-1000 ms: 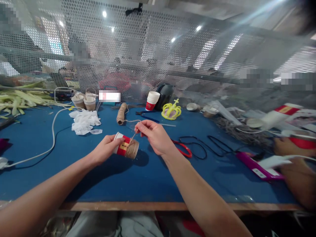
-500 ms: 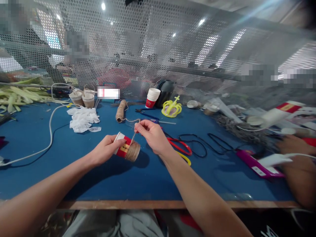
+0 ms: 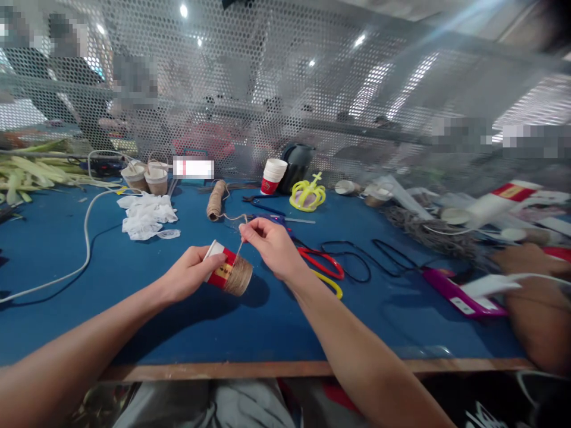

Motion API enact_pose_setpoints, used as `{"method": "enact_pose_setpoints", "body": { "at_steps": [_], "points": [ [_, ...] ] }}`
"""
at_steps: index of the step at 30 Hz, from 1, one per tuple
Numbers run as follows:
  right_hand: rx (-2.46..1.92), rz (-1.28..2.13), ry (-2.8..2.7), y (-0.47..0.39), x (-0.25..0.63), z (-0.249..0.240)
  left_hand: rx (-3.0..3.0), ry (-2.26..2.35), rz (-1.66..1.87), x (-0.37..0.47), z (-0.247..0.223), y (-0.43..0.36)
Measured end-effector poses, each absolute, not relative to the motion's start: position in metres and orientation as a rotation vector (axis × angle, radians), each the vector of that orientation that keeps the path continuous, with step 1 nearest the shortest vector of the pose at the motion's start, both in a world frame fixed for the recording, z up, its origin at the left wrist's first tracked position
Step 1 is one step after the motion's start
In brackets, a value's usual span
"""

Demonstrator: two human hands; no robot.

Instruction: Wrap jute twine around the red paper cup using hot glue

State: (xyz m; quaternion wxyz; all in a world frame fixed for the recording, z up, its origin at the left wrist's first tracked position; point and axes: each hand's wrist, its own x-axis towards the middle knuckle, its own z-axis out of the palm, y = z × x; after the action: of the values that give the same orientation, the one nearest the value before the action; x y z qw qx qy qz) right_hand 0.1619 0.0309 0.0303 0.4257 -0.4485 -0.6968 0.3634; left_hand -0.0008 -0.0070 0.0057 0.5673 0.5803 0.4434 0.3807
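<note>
twine-wrapped cup point(image 3: 228, 272) in left hand point(image 3: 190, 274); right hand point(image 3: 272, 246) pinches twine point(image 3: 241, 242).

Both forearms were bare right up to the near edge of the picture, with no sleeve showing on either. The left hand point(image 3: 190, 274) and the right hand point(image 3: 273, 246) wore no gloves, rings or watch. Fingernails looked short and plain. Below the arms, grey cloth covered the lap.
</note>
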Motion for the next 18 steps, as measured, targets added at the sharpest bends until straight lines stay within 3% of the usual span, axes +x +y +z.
{"method": "enact_pose_setpoints", "body": {
  "at_steps": [18],
  "points": [
    [-1.133, 0.843, -1.75, 0.0237, 0.1649, 0.0385, 1.449, 1.063, 0.946, -0.0022, 0.0085, -0.0085]
  ]
}}
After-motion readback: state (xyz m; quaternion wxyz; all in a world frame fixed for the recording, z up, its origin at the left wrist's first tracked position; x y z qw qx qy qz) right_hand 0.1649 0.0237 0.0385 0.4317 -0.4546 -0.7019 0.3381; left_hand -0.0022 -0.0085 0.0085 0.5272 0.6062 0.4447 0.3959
